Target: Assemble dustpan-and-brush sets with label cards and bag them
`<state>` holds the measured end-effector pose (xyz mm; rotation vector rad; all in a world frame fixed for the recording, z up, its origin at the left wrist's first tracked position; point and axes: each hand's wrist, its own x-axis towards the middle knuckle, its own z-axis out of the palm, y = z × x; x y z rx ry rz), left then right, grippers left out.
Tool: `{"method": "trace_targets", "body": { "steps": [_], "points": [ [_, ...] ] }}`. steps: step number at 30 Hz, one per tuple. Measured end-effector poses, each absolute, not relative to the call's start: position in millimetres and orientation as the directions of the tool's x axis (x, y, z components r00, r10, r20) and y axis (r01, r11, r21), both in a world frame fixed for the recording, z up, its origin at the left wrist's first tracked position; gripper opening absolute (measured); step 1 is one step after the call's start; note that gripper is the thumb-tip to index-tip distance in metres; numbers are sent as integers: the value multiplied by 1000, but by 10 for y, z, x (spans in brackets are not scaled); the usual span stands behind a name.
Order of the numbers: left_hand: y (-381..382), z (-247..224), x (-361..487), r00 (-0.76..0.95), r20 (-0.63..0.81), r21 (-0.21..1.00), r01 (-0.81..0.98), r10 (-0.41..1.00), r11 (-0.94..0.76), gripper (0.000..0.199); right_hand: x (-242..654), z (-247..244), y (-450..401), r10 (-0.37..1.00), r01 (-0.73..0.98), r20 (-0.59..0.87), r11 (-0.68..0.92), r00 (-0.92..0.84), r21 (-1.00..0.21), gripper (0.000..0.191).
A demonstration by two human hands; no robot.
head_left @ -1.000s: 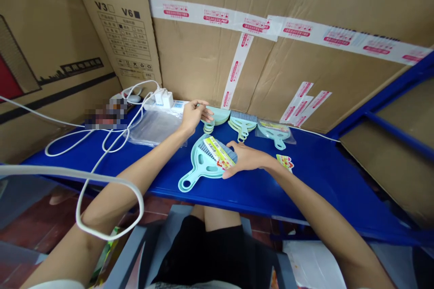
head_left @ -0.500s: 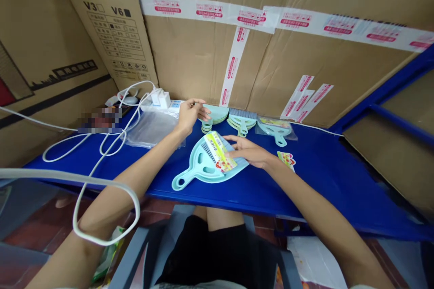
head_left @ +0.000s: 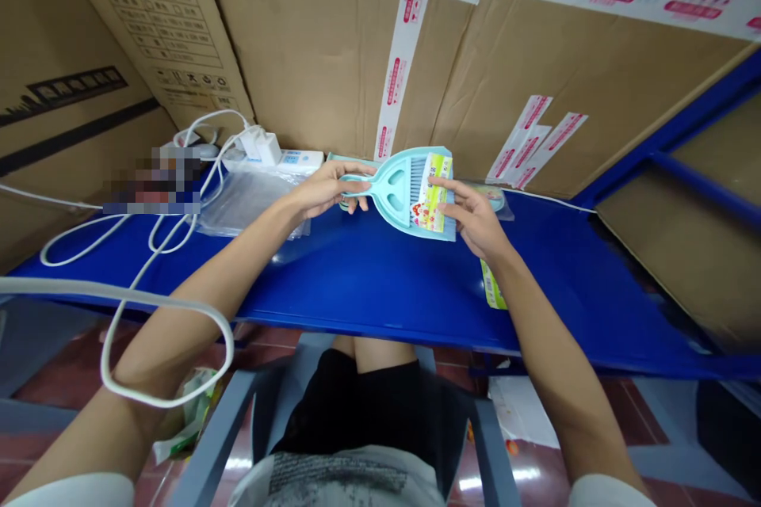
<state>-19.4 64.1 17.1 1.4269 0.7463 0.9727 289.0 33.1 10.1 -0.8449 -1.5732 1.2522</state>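
Observation:
A light-blue dustpan (head_left: 393,195) with a small brush nested in it is held up above the blue table. My left hand (head_left: 326,188) is closed round its handle. At the right, my right hand (head_left: 472,215) pinches the pan's wide edge together with a yellow-green printed card (head_left: 436,194), which lies across the bristles. The stacks behind are mostly hidden by the held dustpan and my hands. Past my right hand, part of a bagged set (head_left: 495,196) shows.
Clear plastic bags (head_left: 253,202) lie at the back left beside a white power strip (head_left: 300,162). A looped white cable (head_left: 163,301) crosses my left arm. Another printed card (head_left: 493,285) lies near my right forearm. Cardboard (head_left: 333,63) stands behind the table (head_left: 369,285).
The dustpan, brush and card have risen off the table and moved back, with the handle levelled to the left. My left hand has closed on the handle. The view has tilted down.

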Motion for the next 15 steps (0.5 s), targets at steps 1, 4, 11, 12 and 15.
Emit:
{"method": "trace_targets", "body": {
  "steps": [1, 4, 11, 12, 15],
  "points": [
    [650, 159, -196, 433, 135, 990, -98, 891, -102, 45, 2900, 96, 338, 902, -26, 254, 261, -349, -965, 55],
    [675, 146, -223, 438, 124, 992, -84, 890, -97, 44, 2927, 101, 349, 869, -13, 287, 308, -402, -951, 67],
    [713, 156, -291, 490, 138, 990, -102, 860, -101, 41, 2978, 163, 336, 828, 17, 231, 279, -512, -960, 103],
    [716, 152, -291, 497, 141, 989, -109, 856, -99, 40, 2979, 171, 328, 828, 30, 228, 283, -512, -959, 105],
    [721, 137, -284, 510, 141, 988, -123, 848, -90, 37, 2969, 194, 302, 835, 67, 229, 301, -501, -951, 107]
  ]
}}
